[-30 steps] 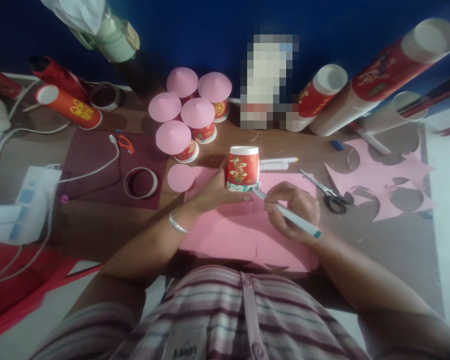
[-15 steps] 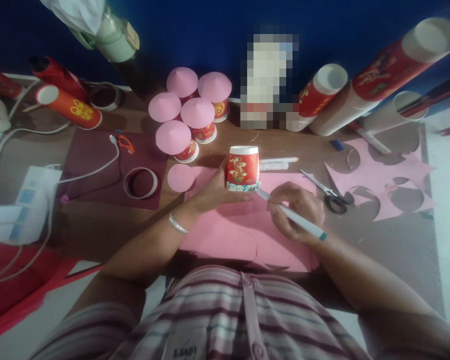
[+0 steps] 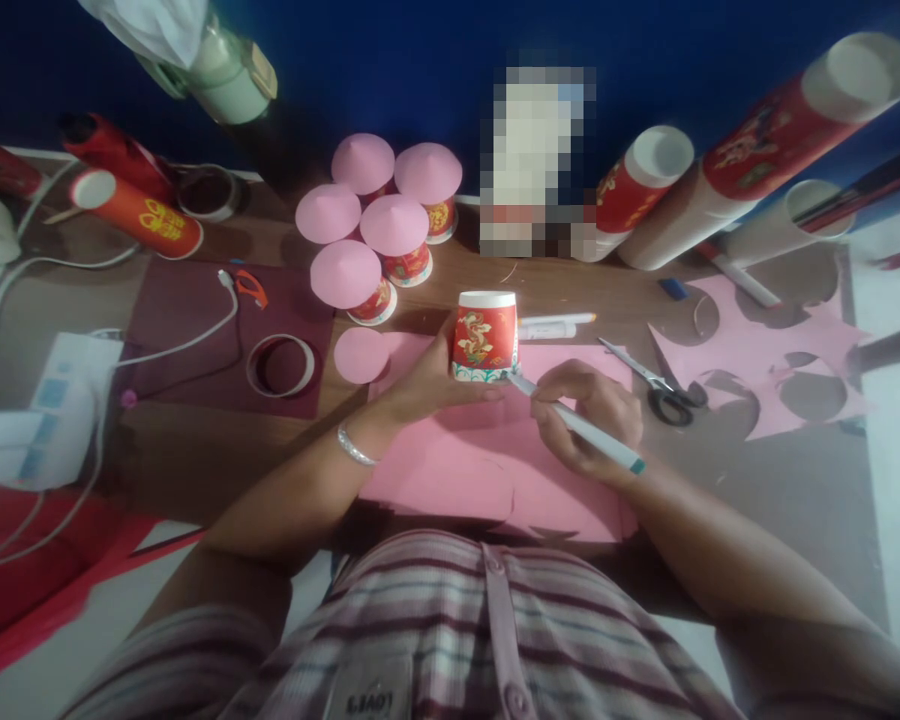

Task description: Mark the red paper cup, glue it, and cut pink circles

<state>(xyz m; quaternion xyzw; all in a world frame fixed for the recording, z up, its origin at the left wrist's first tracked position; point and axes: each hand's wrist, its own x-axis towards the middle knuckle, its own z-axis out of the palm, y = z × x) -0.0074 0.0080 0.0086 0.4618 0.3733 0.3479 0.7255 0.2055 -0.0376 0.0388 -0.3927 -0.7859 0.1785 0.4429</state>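
Note:
A red paper cup point(image 3: 484, 336) stands upside down on a sheet of pink paper point(image 3: 450, 465) at the table's middle. My left hand point(image 3: 425, 385) is closed around the cup's left side and base and holds it against the paper. My right hand point(image 3: 589, 413) grips a white pen with a teal end point(image 3: 579, 424); its tip touches the paper at the cup's lower right rim. A cut pink paper disc point(image 3: 360, 355) lies just left of the cup.
Several red cups capped with pink paper cones point(image 3: 379, 232) stand behind. Scissors point(image 3: 654, 386) and cut pink scrap point(image 3: 765, 360) lie to the right, a tape ring point(image 3: 280, 365) and white cable point(image 3: 187, 340) to the left. Stacked cup sleeves point(image 3: 727, 160) lean at the back right.
The pen in my right hand has shifted slightly at the cup's rim. The cup and my left hand have stayed in place.

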